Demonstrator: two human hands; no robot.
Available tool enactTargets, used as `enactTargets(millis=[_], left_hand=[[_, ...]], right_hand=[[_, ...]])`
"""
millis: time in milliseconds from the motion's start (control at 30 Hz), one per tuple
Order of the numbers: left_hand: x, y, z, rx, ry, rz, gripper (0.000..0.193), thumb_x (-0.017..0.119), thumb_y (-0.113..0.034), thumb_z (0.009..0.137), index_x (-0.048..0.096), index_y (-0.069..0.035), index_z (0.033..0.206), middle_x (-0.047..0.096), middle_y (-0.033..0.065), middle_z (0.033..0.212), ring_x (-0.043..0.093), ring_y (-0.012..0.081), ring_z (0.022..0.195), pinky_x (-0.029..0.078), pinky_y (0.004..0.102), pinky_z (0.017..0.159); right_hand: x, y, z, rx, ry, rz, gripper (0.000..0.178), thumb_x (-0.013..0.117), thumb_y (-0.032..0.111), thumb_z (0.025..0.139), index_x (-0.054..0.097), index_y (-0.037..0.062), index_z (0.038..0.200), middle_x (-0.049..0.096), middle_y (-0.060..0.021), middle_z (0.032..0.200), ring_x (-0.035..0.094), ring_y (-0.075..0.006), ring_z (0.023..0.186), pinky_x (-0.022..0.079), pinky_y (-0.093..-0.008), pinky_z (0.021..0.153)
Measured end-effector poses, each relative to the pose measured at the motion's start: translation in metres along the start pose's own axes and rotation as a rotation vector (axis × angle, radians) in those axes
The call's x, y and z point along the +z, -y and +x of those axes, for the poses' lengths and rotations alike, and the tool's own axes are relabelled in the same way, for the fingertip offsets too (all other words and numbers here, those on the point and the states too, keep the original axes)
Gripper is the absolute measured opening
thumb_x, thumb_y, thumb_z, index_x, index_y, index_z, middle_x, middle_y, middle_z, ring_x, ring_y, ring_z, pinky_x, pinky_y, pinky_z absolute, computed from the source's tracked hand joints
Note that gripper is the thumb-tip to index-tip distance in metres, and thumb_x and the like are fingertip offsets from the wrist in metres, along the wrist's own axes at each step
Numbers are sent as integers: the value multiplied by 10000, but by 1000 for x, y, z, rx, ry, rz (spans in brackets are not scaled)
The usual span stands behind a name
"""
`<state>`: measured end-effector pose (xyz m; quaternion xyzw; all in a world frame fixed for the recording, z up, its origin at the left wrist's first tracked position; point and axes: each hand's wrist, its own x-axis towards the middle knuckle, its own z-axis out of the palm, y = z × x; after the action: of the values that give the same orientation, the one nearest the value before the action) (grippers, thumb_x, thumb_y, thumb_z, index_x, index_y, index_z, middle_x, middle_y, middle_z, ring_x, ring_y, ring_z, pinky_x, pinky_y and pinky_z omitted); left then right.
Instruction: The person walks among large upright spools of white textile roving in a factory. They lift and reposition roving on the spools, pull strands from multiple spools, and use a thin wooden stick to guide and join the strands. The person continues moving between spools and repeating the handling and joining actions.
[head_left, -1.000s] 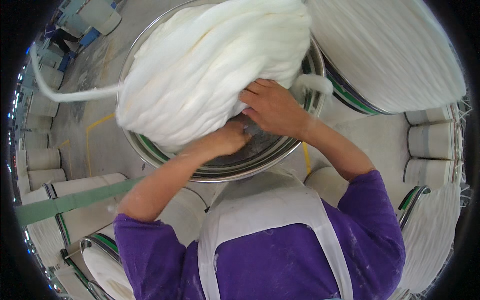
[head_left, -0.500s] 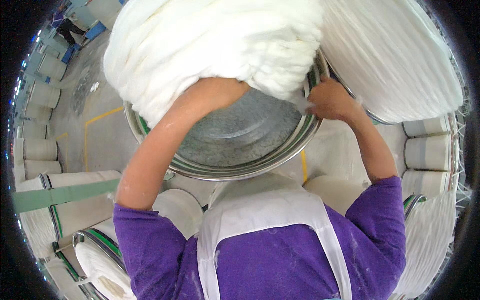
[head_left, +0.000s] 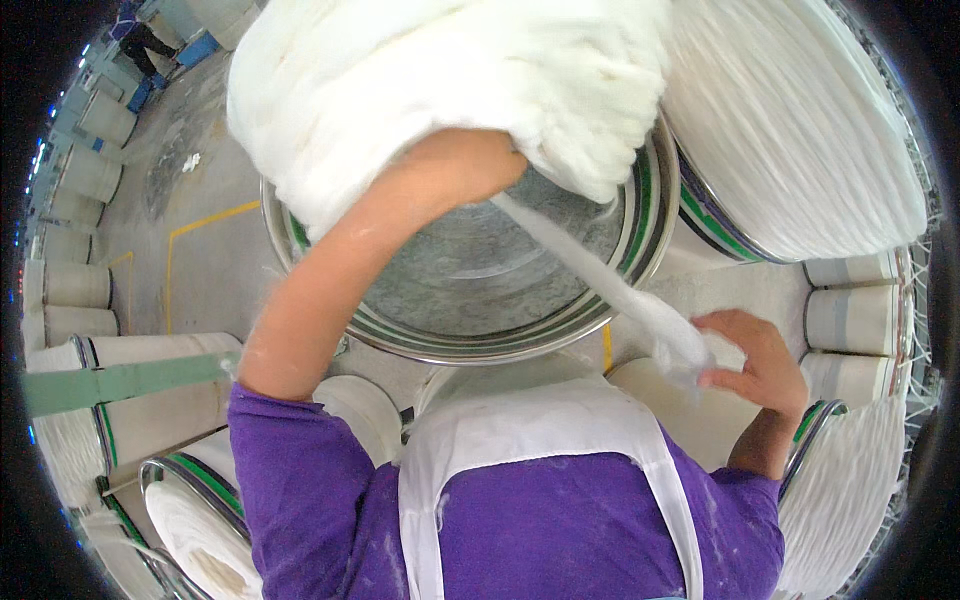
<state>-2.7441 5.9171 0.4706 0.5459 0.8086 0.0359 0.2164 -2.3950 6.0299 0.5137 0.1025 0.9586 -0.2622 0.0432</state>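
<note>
A big white mass of coiled cotton sliver [head_left: 450,90] is raised above a round metal can [head_left: 480,290] whose grey bottom shows. My left arm reaches up under the mass and my left hand [head_left: 470,165] is mostly buried in the fibre, carrying it. A thick white strand [head_left: 600,285] runs down from the mass to my right hand [head_left: 755,365], which grips its fluffy end low at the right, close to my chest.
A full can of white sliver [head_left: 800,140] stands at the right. More cans [head_left: 200,520] crowd the lower left and a row [head_left: 75,285] lines the left edge. A green bar [head_left: 120,380] crosses at left. Grey floor with yellow lines [head_left: 200,225].
The white mass has been lifted out of the can and higher. My right hand left the can rim and came down to the right, pulling a strand out.
</note>
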Motion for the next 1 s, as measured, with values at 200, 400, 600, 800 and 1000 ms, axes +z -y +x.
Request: enactTargets(millis=[200,400,600,800,1000], left_hand=[[42,-1,-8,-3,-117,-203,340,475,-294,896,647,-57,1070,649,177,1061,605,359,997,455,435,919],[77,7,-8,181,-305,-180,317,468,-163,849,653,-27,1068,624,213,1116,606,376,1005,459,430,904],[98,17,-63,142,-85,-203,321,471,-100,818,655,6,1059,643,234,1045,622,391,961,478,465,849],[93,41,-60,90,161,46,342,470,-178,818,660,-25,1057,640,166,1109,610,336,1008,442,420,933],[19,36,-50,-46,149,237,298,528,-129,826,685,-20,1055,640,177,1144,633,318,1028,494,430,888]], right_hand=[[29,11,70,-107,-25,164,534,680,387,819,588,-5,1170,628,-174,1109,594,-336,1001,463,-394,858],[131,-11,217,49,399,-380,662,609,462,862,446,45,1350,493,-182,1343,457,-336,1237,332,-413,1072],[191,-65,258,-240,162,-395,567,587,407,867,474,85,1320,504,-164,1323,457,-334,1224,323,-436,1070],[166,-63,240,-163,158,-445,476,540,373,899,502,90,1280,547,-166,1254,507,-341,1154,377,-449,1010],[139,21,224,-175,180,-166,355,467,312,949,548,50,1173,626,-210,1032,598,-383,962,466,-479,871]])
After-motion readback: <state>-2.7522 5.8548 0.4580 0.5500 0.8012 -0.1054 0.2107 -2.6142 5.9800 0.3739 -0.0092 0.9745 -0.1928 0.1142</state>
